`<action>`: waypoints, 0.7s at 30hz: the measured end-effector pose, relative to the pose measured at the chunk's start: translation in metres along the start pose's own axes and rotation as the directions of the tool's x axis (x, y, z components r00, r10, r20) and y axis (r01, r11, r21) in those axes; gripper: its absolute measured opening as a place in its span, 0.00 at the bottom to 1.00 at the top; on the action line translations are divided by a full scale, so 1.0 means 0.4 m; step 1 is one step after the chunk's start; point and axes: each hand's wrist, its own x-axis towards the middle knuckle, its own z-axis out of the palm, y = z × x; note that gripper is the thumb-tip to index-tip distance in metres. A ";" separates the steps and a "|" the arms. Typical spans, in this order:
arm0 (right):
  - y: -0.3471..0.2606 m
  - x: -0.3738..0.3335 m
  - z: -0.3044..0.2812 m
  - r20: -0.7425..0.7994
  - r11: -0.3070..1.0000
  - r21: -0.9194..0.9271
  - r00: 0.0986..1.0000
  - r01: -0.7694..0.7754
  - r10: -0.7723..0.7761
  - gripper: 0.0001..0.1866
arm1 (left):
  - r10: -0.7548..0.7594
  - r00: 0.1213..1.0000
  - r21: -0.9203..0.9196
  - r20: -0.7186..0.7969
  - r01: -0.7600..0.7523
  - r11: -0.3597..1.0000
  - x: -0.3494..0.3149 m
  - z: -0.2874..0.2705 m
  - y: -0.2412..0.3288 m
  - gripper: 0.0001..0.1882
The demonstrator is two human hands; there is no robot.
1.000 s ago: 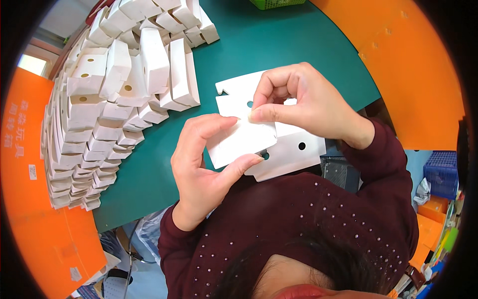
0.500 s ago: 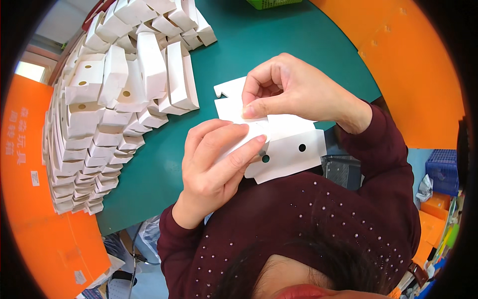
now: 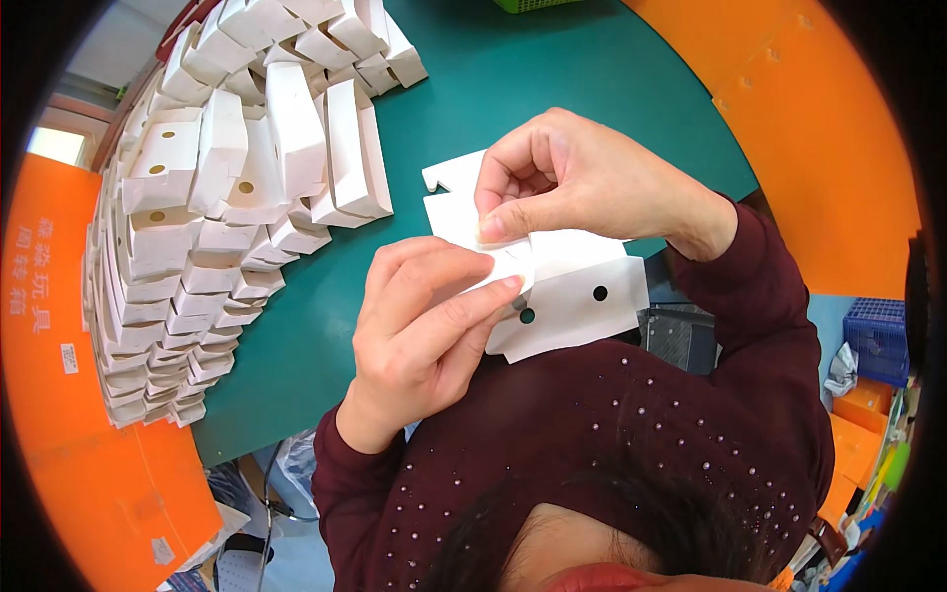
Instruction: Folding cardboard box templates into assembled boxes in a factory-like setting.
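Note:
A partly folded white cardboard box (image 3: 577, 314) lies at the near edge of the green table, with two round holes in its near panel and a notched flap toward the far left. My left hand (image 3: 419, 331) grips its left end, fingers on top of a folded flap and the thumb close to one hole. My right hand (image 3: 572, 183) pinches the same end from the far side, thumb and forefinger pressed on the card edge. The curled remaining fingers of the right hand are partly hidden.
Folded white boxes (image 3: 340, 153) are stacked high along the left of the green table (image 3: 473, 74). Orange panels (image 3: 789, 128) stand at the right and at the left (image 3: 69, 326). A green basket (image 3: 533, 4) shows at the far edge, a blue crate (image 3: 876, 340) at right.
The left hand's fingers have shifted slightly, uncovering a little more of the flap between the hands. My right hand keeps its pinch with only a tiny move.

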 end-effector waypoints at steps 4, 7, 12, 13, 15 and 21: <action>0.001 0.001 0.001 0.002 1.000 0.025 1.000 -0.001 0.001 0.08 | -0.003 1.000 -0.013 0.007 0.003 1.000 0.001 0.003 -0.004 0.18; 0.002 0.001 0.011 -0.005 0.998 -0.017 0.998 0.068 -0.069 0.08 | 0.005 1.000 -0.005 -0.007 -0.005 1.000 -0.002 0.010 -0.004 0.16; -0.009 -0.011 0.029 -0.076 0.964 -0.222 0.983 0.149 -0.169 0.07 | -0.036 0.977 -0.030 -0.208 0.030 0.999 -0.040 0.029 -0.021 0.24; -0.005 -0.011 0.033 -0.074 0.963 -0.222 0.983 0.149 -0.169 0.07 | -0.019 0.983 -0.030 -0.181 0.013 0.999 -0.049 0.031 -0.040 0.35; 0.010 -0.012 0.045 -0.125 0.968 -0.158 0.968 0.197 -0.218 0.06 | -0.088 0.981 -0.065 -0.174 0.078 0.995 -0.045 0.030 -0.040 0.38; 0.055 -0.045 0.094 -0.161 0.968 -0.006 0.955 0.251 -0.248 0.03 | -0.066 0.978 -0.109 -0.200 0.044 0.993 -0.056 0.055 -0.055 0.50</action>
